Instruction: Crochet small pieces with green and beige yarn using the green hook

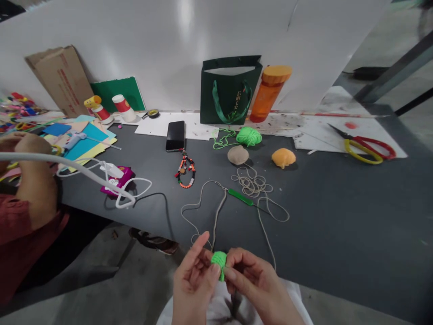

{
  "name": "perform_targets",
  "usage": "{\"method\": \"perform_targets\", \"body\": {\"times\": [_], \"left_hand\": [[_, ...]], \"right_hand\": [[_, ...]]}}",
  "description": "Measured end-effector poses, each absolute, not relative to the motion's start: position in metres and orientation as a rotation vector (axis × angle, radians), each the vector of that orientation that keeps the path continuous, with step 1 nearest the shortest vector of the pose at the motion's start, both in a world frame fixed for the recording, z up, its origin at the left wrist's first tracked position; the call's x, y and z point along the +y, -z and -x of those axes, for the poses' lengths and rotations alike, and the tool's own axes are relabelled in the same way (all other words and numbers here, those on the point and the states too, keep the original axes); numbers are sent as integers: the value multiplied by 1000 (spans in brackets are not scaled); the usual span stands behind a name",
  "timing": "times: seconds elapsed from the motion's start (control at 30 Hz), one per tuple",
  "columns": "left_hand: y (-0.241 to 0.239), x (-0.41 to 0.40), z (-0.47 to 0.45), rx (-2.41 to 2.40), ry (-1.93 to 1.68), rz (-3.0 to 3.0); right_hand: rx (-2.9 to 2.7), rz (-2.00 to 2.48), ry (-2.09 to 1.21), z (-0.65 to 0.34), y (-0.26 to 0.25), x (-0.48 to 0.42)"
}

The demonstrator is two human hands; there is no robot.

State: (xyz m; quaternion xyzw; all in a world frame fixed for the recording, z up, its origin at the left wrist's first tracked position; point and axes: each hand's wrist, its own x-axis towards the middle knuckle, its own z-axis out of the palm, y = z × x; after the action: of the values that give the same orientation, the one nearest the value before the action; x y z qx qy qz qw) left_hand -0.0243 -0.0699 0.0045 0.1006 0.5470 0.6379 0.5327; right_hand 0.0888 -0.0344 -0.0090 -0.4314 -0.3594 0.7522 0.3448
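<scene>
A small bright green piece of crochet (219,259) is pinched between my two hands at the table's front edge. My left hand (195,280) grips its left side with the thumb, the index finger pointing up. At its right side, the thumb and fingers of my right hand (254,279) are closed on it. Beyond them lies a green-handled crochet hook (240,197) amid loose grey-beige yarn (252,183). Farther back are a beige ball (238,155), a green yarn ball (249,136) and an orange-yellow ball (283,158).
Scissors (363,143) lie at the right. A dark green paper bag (221,99) and an orange bottle (269,94) stand at the back. A phone (175,136) with a beaded strap lies mid-table. White cable (91,174) crosses the left side, near another person's arm (39,180).
</scene>
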Motion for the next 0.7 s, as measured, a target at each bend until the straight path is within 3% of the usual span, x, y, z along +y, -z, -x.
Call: {"method": "perform_targets", "body": {"times": [0.1, 0.3, 0.53, 0.7], "left_hand": [[-5, -68, 26, 1264, -1477, -245], [-8, -63, 26, 1163, -1531, -90], [-3, -66, 21, 1215, -1577, -148], [6, -67, 32, 1222, -1609, -71]], "right_hand": [[-1010, 1152, -1897, -90, -1, -33], [-904, 966, -2093, -90, 12, -35], [-889, 1110, -1926, -87, 10, -37], [-851, 1051, -2002, -95, 11, -36]]}}
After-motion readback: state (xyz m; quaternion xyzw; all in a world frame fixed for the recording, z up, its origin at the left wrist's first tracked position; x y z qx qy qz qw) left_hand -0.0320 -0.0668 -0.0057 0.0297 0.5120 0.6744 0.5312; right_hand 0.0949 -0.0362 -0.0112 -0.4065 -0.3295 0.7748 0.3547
